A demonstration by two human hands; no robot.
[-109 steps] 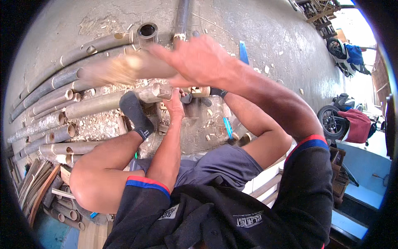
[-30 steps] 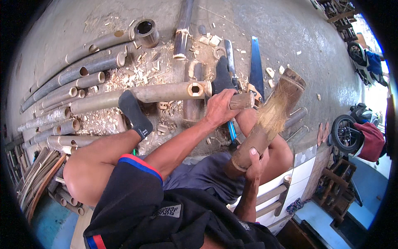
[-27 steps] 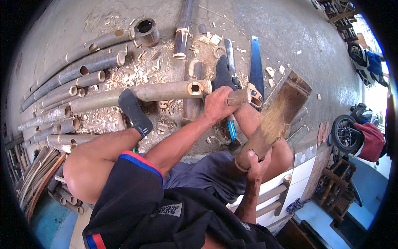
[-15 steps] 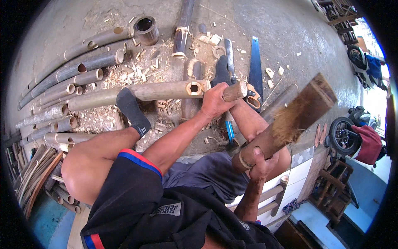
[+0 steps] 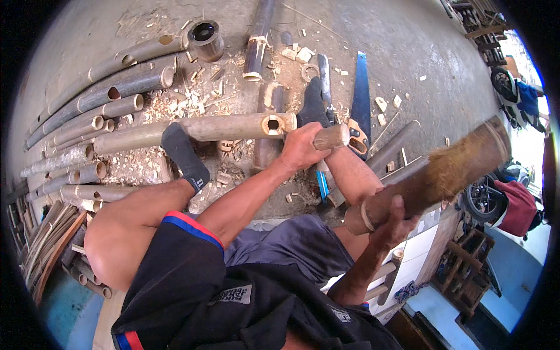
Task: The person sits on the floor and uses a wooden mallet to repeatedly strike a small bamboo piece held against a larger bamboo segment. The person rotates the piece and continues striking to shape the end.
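Note:
My left hand (image 5: 303,146) is closed round a short, thick wooden piece (image 5: 331,137) like a handle; its blunt end shows, the rest is hidden by my fingers. Just beyond that hand lies a long pale bamboo pole (image 5: 227,127), with an angular hole cut near its right end. My feet rest by this pole. On the right, my right hand (image 5: 394,224) grips a thick brown bamboo section (image 5: 411,195) near its close end. The section tilts up and away to the right, its side worn into frayed yellowish fibres. A gap separates it from the wooden piece.
A handsaw (image 5: 360,93) and a long metal blade (image 5: 325,79) lie beyond my feet. Several cut bamboo poles (image 5: 125,93) line the left floor, amid wood chips (image 5: 198,96). A short bamboo cup (image 5: 206,41) stands behind. A motorbike (image 5: 484,195) is far right.
My right hand has moved right with the bamboo section, whose far end has swung outward to the right. My left hand and the wooden piece have barely shifted.

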